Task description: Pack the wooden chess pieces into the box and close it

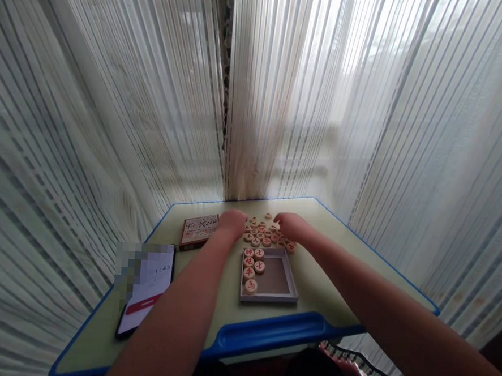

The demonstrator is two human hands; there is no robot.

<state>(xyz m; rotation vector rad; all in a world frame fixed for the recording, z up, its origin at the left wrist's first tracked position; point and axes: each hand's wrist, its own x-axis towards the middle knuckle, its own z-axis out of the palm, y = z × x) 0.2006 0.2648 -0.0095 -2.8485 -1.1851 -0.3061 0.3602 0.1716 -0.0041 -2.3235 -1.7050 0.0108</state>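
Observation:
A cluster of round Chinese chess pieces [260, 234] lies on the table beyond an open box tray. My left hand [232, 223] is at the left edge of the cluster with its fingers curled in; whatever they may hold is hidden. On the cluster's right side is my right hand [290, 226], also curled, the index finger poking out towards the pieces; I cannot see whether it grips one. Several red-marked pieces [248, 273] stand in the grey box tray [293, 298], filling its left column and part of a second.
A Chinese chess box lid [195, 230] lies beside my left wrist. A phone [151, 284] with a lit screen rests at the left table edge. The pale table [334, 284] has a blue rim and a blue front trough [272, 330]. Striped curtains [256, 97] hang behind.

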